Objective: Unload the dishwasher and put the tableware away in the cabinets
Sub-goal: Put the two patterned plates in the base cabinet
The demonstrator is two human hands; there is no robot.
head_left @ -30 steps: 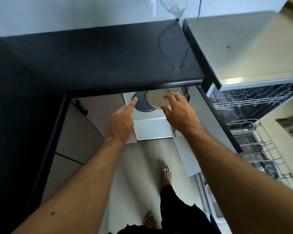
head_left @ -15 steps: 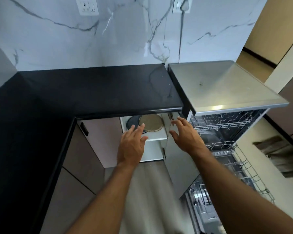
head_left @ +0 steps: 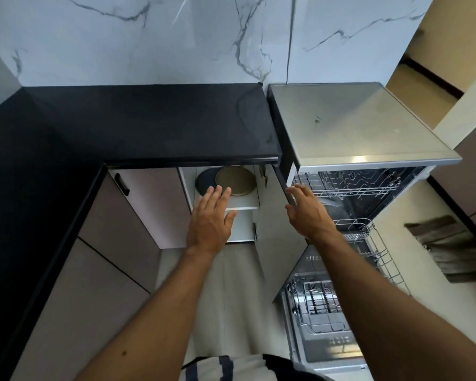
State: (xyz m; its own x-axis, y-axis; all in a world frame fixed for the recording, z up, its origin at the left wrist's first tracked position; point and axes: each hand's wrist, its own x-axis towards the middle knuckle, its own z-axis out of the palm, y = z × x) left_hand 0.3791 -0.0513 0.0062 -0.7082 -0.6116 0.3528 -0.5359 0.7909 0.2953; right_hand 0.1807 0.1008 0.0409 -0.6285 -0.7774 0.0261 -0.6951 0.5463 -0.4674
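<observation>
Compared with half a second back, both hands have pulled out of the cabinet a bit and the view has tipped up, so more of the marble wall shows. The left hand (head_left: 210, 222) now floats flat and empty, fingers straight, just in front of the upper shelf (head_left: 243, 202), while the right hand (head_left: 308, 213) has slid over to the top edge of the open cabinet door (head_left: 279, 243) with its fingers curled at that edge; can't tell if it's actually gripping it. The tableware sits where it was: a gold round plate (head_left: 235, 180) overlapping a dark round plate (head_left: 204, 182) at the far end of that shelf, tucked under the lip of the black countertop (head_left: 149, 122). Room-wise, the door swings out to the right and stands close beside the open dishwasher (head_left: 355, 127), whose lower rack (head_left: 368, 243) is pulled out near the right arm. Left of the opening a closed door with a black handle (head_left: 121, 184) boxes things in, leaving a strip of floor between.
</observation>
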